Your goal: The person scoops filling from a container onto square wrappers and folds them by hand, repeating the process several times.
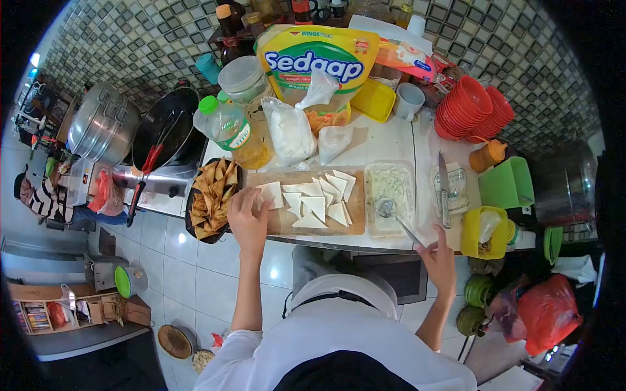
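My left hand [246, 215] is at the left end of a wooden board [274, 225], its bent fingers and thumb at the edge of a pale, flat piece of tofu [271, 195]. Several white triangles that look like tofu [315, 205] lie over the rest of the board. My right hand [437, 259] is closed round the handle of a metal spoon [409, 232]. The spoon's bowl rests in a clear plastic tub [390, 173] of pale, green-flecked mixture. Left of the board, browned triangular pieces [212, 195] fill a black tray [190, 225].
A knife [445, 189] lies right of the tub. Behind the board stand an oil bottle [231, 133], bags of white powder [287, 130] and a yellow Sedaap pouch [316, 65]. A wok [166, 127] sits on the stove at left. Red bowls [463, 107] are stacked at back right.
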### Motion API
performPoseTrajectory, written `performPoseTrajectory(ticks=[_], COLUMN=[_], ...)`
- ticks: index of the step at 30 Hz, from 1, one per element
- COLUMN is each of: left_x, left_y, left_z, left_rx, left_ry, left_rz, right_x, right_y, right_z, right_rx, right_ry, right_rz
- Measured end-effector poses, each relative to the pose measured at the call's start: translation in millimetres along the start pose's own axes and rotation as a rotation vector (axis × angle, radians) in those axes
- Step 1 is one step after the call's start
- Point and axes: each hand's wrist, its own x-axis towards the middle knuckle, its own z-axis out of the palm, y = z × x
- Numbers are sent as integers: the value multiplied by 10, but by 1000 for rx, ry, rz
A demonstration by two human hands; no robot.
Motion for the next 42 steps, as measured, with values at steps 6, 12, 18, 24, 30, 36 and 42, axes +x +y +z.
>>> performPoseTrajectory(ticks=[6, 12, 18, 24, 30, 36, 42], left_x=[-25, -50, -227, -637, -1033, -1033, -1098], left_y=[-7, 97, 466, 1105, 1146, 1102, 1101], left_z=[-21, -74, -289, -25, 429, 465, 475], left_rx=[-251, -515, -664, -870, -580, -581, -585], left_ry=[118, 212, 82, -460, -727, -793, -782], left_rz=[-77, -200, 103, 514, 653, 675, 670], right_x=[209, 339, 285, 403, 292, 391, 358], right_y=[-110, -150, -113, -28, -87, -65, -104], right_z=[303, 494, 191, 287, 258, 347, 184], right_rx=[332, 449, 311, 13, -100, -158, -125], right_ry=[117, 193, 294, 273, 85, 161, 21], right_rz=[-96, -327, -423, -808, -957, -1011, -993])
